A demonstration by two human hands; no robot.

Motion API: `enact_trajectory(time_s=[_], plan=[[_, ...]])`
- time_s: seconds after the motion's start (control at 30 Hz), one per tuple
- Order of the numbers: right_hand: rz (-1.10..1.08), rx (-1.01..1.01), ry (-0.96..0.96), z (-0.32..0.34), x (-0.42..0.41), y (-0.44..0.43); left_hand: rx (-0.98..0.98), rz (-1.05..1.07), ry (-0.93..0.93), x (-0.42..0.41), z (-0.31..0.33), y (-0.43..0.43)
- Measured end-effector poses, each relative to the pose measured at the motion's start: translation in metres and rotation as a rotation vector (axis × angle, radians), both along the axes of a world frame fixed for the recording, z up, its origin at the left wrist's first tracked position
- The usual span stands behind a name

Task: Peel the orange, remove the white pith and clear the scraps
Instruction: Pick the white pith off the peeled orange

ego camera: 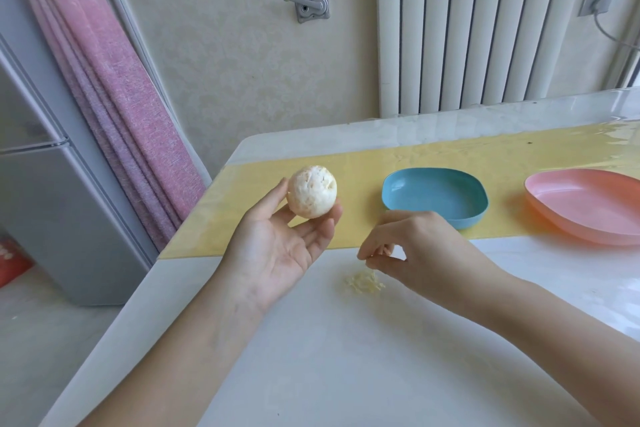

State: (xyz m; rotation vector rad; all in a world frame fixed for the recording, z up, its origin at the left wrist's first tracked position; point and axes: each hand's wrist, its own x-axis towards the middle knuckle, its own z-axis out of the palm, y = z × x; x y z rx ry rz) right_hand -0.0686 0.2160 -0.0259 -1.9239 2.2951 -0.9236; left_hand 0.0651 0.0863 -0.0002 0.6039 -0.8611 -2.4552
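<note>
My left hand (277, 246) is palm up and holds the peeled orange (311, 196) at its fingertips, above the yellow mat. The orange is round and covered in white pith. My right hand (415, 253) hovers low over the white table, thumb and fingers pinched together on a small bit of pith. Just below that hand lies a small pile of pith scraps (363, 282) on the table.
A blue dish (474, 215) and a pink dish (540, 204) sit on the yellow mat (363, 163) behind my right hand; both look empty. The white table (346, 357) ends at a left edge, with a fridge and curtain beyond. A radiator stands behind.
</note>
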Motion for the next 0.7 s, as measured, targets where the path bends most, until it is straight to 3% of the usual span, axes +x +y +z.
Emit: enact_trajectory(time_s=[0.3, 0.57, 0.7], plan=[[-0.036, 0.001, -0.059, 0.0014, 0.0031, 0.0016, 0.117, -0.060, 0.071, 0.0012, 0.0005, 0.0007], [-0.056, 0.045, -0.014, -0.0030, 0.0009, 0.0011, -0.035, 0.005, 0.009, -0.0028, 0.0014, 0.0000], [-0.070, -0.001, -0.113, -0.0015, 0.0011, 0.0021, -0.084, -0.010, -0.026, -0.0020, 0.0000, -0.0006]])
